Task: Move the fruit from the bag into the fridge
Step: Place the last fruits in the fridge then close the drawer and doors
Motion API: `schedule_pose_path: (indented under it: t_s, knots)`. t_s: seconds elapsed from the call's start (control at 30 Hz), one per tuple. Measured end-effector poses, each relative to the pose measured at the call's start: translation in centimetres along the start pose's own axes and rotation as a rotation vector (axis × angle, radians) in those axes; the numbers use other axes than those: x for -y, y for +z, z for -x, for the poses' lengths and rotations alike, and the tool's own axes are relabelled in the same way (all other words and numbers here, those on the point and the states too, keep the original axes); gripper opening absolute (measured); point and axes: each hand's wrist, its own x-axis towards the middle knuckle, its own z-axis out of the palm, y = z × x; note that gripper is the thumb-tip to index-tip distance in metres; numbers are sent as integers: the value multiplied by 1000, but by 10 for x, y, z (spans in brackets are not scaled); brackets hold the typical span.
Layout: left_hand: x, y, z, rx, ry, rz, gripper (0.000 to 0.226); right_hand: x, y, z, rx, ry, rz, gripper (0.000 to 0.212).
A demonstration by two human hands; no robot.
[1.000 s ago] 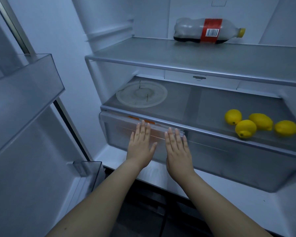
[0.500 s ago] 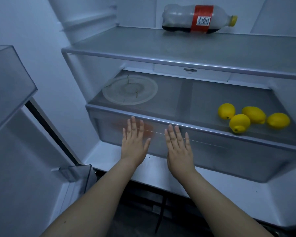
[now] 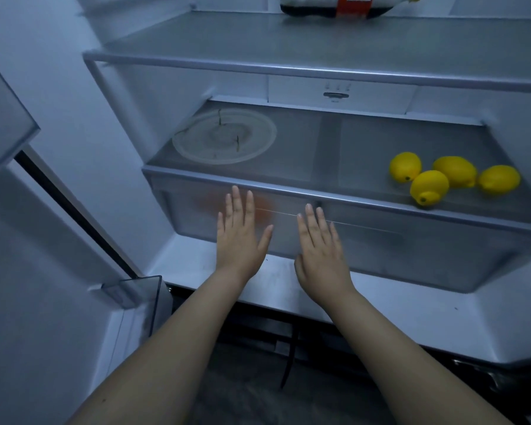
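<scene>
Several yellow lemons (image 3: 429, 187) lie on the right of the lower glass shelf (image 3: 328, 151) in the open fridge. Below that shelf is a frosted crisper drawer (image 3: 411, 250), pushed in, with orange shapes (image 3: 206, 202) showing blurred through its left front. My left hand (image 3: 239, 237) and my right hand (image 3: 319, 243) are flat with fingers apart in front of the drawer's face, holding nothing. I cannot tell whether the palms touch it. The bag is out of view.
A round clear plate (image 3: 224, 136) lies on the left of the lower shelf. A cola bottle (image 3: 344, 7) lies on the upper shelf (image 3: 258, 47). The open door's bins (image 3: 135, 289) stand at the left. Dark floor shows below.
The crisper drawer stood out at its left corner and is now pushed in flush under the shelf. Both hands stayed flat at its front; the view has tilted down.
</scene>
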Motion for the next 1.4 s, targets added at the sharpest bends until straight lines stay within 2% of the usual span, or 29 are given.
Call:
schedule_pose_path:
  t_s: [0.13, 0.23, 0.33, 0.63, 0.73, 0.87, 1.17, 1.27, 1.4]
  knots:
    - [-17, -29, 23, -50, 20, 126, 69, -2, -30, 24, -36, 28, -191, 57]
    - [-29, -57, 43, -69, -11, 145, 58, -3, -57, 41, -53, 14, -204, 55]
    - [-40, -86, 71, -66, -17, 101, 53, -4, -81, 64, -103, -12, -213, 53]
    - [-70, -163, 204, -120, -24, -108, 63, 17, -121, 164, -169, -148, -238, 55]
    - [-67, -181, 257, -142, -56, -164, 55, 38, -123, 197, -128, -196, -281, 56]
    - [-56, -214, 327, -158, -100, -212, 57, 83, -124, 229, -78, -311, -311, 58]
    - [-3, -285, 446, -361, -278, -392, 58, 205, -106, 266, 101, -605, -351, 61]
    - [21, -299, 459, -394, -296, -419, 63, 233, -92, 267, 173, -637, -319, 64]
    - [52, -308, 461, -362, -299, -378, 71, 258, -77, 264, 274, -585, -315, 65]
